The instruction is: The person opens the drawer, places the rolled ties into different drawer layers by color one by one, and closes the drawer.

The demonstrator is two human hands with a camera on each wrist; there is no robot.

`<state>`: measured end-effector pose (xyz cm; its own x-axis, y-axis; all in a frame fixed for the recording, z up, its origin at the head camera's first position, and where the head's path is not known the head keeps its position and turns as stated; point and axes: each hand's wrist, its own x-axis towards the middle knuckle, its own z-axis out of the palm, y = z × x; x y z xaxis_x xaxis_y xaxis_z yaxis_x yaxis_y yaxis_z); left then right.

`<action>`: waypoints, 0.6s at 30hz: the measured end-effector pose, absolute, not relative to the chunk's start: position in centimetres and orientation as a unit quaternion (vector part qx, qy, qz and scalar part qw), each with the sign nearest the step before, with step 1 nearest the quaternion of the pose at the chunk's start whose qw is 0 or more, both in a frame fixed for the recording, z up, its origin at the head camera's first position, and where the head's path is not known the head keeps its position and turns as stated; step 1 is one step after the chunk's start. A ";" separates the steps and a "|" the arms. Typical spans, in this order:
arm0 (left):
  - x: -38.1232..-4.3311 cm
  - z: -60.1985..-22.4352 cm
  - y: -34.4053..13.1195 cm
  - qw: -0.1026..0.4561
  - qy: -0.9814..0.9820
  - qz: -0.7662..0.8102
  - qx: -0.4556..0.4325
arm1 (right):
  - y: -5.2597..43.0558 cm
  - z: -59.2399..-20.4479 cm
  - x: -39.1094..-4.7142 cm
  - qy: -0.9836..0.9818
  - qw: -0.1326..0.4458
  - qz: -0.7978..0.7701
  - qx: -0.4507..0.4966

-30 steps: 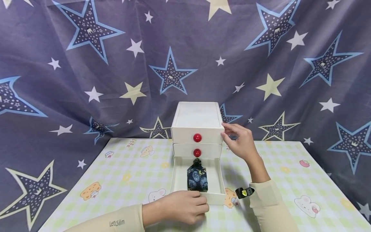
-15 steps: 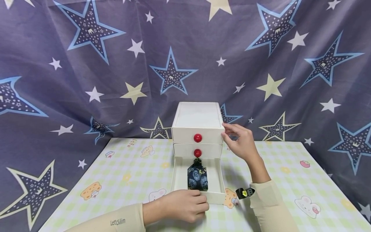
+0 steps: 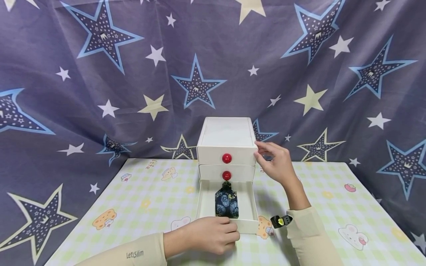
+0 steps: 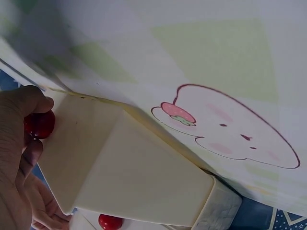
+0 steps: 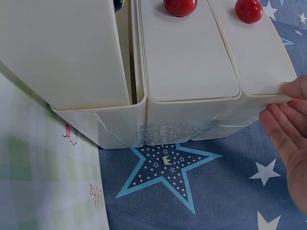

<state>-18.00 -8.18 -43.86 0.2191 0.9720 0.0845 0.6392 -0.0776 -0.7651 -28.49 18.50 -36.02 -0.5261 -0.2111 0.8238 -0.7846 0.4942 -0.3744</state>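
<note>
A white three-drawer cabinet [image 3: 226,133] with red knobs stands in the middle of the table. Its bottom drawer [image 3: 246,201] is pulled out, while the upper two are closed. Inside the drawer lies a dark blue flower-patterned object [image 3: 227,203] with a narrow top; its kind is unclear. My left hand [image 3: 213,235] is at the drawer's front. In the left wrist view, its thumb and fingers pinch the drawer's red knob [image 4: 41,125], which the hand hides from the head camera. My right hand [image 3: 274,160] grips the cabinet's upper right edge, thumb in front and fingers along the side.
A checked tablecloth [image 3: 156,199] with cartoon prints covers the table. A blue-grey curtain [image 3: 233,44] with stars hangs right behind it. A black strap [image 3: 281,221] with a yellow mark shows beside my right cuff.
The bottom drawer and my left hand have shifted very slightly toward the cabinet, and the patterned object with them. My right hand stays in place.
</note>
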 end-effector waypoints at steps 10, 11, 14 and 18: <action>-17.8 -43.4 -8.1 0.342 -0.598 0.235 -0.686 | 18.5 -36.0 -28.4 -0.783 0.366 0.389 0.318; -17.8 -43.4 -8.1 0.342 -0.599 0.234 -0.685 | 18.6 -36.0 -28.4 -0.784 0.366 0.389 0.317; -17.9 -43.2 -8.1 0.345 -0.601 0.234 -0.682 | 18.6 -36.0 -28.4 -0.784 0.366 0.388 0.316; -18.1 -43.1 -8.2 0.342 -0.605 0.233 -0.680 | 18.6 -36.0 -28.6 -0.784 0.367 0.387 0.317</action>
